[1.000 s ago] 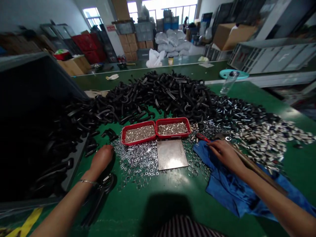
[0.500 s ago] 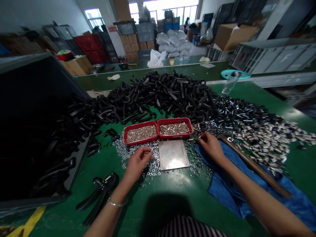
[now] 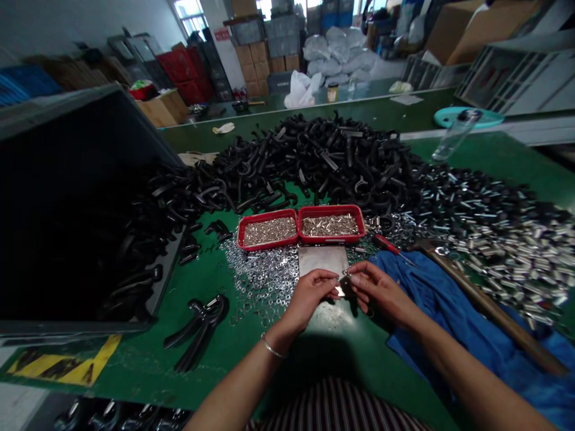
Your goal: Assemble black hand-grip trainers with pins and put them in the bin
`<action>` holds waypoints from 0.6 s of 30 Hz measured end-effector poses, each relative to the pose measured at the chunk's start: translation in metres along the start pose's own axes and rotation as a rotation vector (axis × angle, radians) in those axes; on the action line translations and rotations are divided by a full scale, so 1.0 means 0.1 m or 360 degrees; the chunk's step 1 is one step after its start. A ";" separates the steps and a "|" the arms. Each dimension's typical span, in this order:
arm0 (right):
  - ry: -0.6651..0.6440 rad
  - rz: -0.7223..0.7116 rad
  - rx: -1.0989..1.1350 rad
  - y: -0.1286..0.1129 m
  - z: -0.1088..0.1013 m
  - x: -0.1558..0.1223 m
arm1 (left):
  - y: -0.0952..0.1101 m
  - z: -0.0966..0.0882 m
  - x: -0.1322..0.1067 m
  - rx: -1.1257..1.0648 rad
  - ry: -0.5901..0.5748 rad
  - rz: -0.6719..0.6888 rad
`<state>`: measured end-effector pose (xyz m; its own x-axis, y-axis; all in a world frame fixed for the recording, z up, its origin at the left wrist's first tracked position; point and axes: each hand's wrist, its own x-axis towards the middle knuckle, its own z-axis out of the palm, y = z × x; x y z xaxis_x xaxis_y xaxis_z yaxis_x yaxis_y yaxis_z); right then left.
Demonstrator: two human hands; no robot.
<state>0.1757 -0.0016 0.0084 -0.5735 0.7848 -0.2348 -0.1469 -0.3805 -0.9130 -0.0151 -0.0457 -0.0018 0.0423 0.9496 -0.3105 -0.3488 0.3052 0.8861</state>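
You have both hands together low in the centre of the frame, over the lower right of the metal plate (image 3: 321, 260). In your right hand (image 3: 375, 290), thumb and fingers are pinched on a small part (image 3: 345, 284), dark with a bright glint; its exact shape is too small to tell. Your left hand (image 3: 314, 293) has its fingertips curled in close against it, but whether they grip it too, you cannot tell from here.

The part looks light and stiff, likely hard metal and not fragile, though a smooth surface could slip between bare fingertips. Best hold it by opposite edges, thumb against forefinger, with light pressure.

Just left of the plate lie the washers (image 3: 265, 278), thin and probably easiest to lift by the rim. Above it, two red trays, the left (image 3: 269, 244) and the right (image 3: 314, 239), hold small shiny pieces. Toward the right of the frame, the hammer (image 3: 485, 297) rests on the blue cloth (image 3: 431, 293)
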 end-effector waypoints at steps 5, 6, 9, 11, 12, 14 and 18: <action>0.0043 -0.0055 -0.0060 0.04 0.12 0.06 | 0.03 0.01 -0.06 0.0085 0.0038 -0.0002; 0.0018 -0.0057 -0.0075 0.04 0.13 0.07 | 0.04 0.01 -0.08 0.0095 0.0040 -0.0006; -0.0045 -0.0014 -0.0004 0.06 0.17 0.08 | 0.06 0.02 -0.11 0.0102 0.0062 0.0005; -0.0053 0.0053 0.0107 0.09 0.18 0.08 | 0.07 0.00 -0.13 0.0113 0.0058 0.0031; -0.0046 0.0104 0.0167 0.10 0.17 0.07 | 0.07 -0.01 -0.14 0.0135 0.0041 0.0048; -0.0028 0.0245 0.0257 0.12 0.15 0.07 | 0.06 -0.04 -0.15 0.0247 -0.0007 0.0134; -0.0062 0.0453 0.0173 0.15 0.07 0.11 | -0.02 -0.08 -0.18 0.1019 -0.0076 0.0710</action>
<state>0.1620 -0.0021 -0.0057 -0.6341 0.6205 -0.4614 -0.0601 -0.6344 -0.7707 -0.0226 -0.0644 -0.0006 0.0705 0.9897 0.1244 0.2649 -0.1388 0.9542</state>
